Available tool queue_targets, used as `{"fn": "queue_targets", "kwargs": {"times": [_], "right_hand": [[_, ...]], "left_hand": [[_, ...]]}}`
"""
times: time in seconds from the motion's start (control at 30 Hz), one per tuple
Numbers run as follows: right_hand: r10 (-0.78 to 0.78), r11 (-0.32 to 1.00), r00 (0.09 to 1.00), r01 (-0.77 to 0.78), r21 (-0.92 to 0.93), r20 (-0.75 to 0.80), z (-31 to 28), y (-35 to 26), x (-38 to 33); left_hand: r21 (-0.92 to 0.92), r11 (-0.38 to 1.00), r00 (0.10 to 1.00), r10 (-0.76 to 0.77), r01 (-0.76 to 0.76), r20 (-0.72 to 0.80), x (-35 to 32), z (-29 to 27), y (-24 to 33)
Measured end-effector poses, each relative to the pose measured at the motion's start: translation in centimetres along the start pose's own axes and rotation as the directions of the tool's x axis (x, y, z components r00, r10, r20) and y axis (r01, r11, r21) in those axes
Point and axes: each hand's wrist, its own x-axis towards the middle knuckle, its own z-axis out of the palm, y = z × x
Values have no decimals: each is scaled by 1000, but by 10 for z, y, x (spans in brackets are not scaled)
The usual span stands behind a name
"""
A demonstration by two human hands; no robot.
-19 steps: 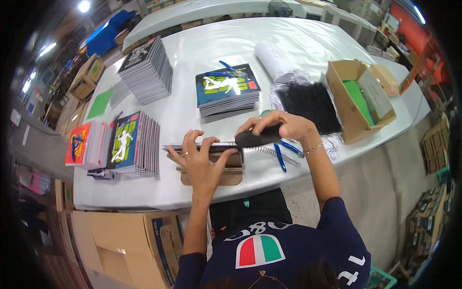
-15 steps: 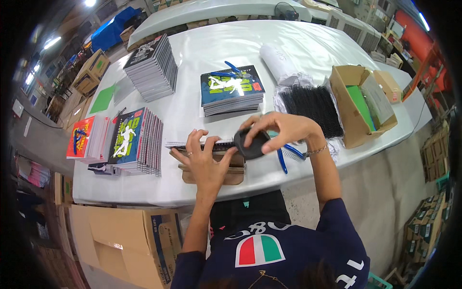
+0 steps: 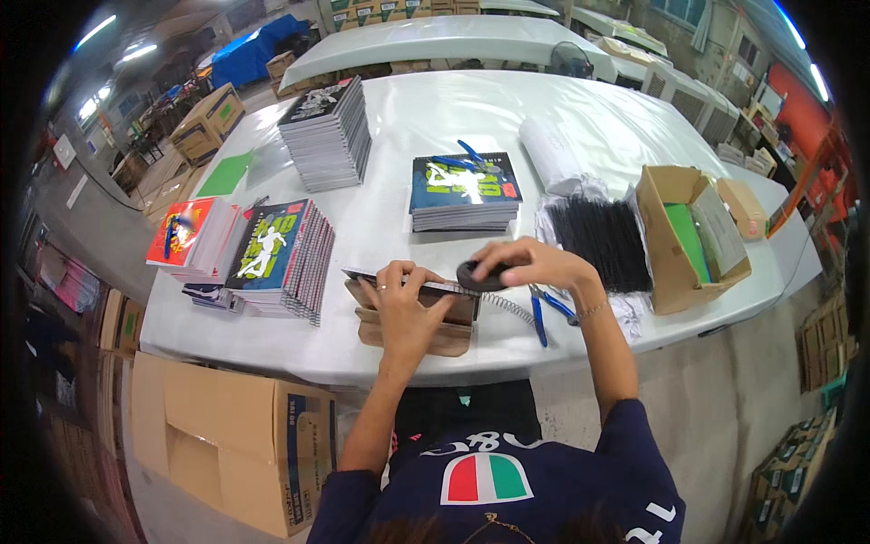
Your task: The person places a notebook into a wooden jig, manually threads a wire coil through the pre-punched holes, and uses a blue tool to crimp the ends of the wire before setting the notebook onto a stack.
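My left hand [image 3: 408, 308] presses an upright notebook [image 3: 357, 274], seen nearly edge-on, against a wooden stand [image 3: 417, 339] at the table's front. Its fingers curl over the top edge, with the thumb on the near side. In my right hand [image 3: 541, 267] is a black round, puck-like device [image 3: 478, 277], held by the fingers at the notebook's right end. A thin spiral wire coil [image 3: 509, 307] trails from there toward the lower right. Blue-handled pliers [image 3: 540, 319] lie just beyond it, below my right wrist.
Notebook stacks stand at left [image 3: 265, 247], far left [image 3: 326, 136] and centre [image 3: 465, 195], the last with blue cutters [image 3: 467, 161] on top. Red-covered books [image 3: 184, 234] sit at the left edge. Black coils [image 3: 598, 245] lie beside an open carton [image 3: 654, 240] at right.
The black device has tilted flatter at the notebook's right end, and the wire coil now shows trailing right. My left fingers have drawn closer together. The whole view has shifted.
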Motion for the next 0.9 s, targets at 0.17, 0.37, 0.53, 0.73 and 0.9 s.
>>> {"fn": "queue_targets", "kwargs": {"times": [0.17, 0.37, 0.53, 0.73, 0.9], "right_hand": [[185, 867, 939, -295, -403, -289, 5, -1, 13], [232, 957, 958, -255, -134, -170, 11, -17, 4], [57, 990, 996, -48, 135, -64, 17, -31, -3], [202, 964, 974, -217, -156, -107, 8, -16, 23], [170, 969, 979, -187, -161, -113, 10, -5, 27]], "left_hand": [[-7, 999, 999, 40, -40, 5, 4, 1, -1], [-33, 993, 993, 108, -109, -36, 4, -3, -6], [-92, 987, 987, 127, -136, -96, 4, -4, -9], [-108, 984, 985, 129, -141, -110, -7, 1, -17], [-199, 974, 988, 82, -108, -133, -4, 5, -16]]}}
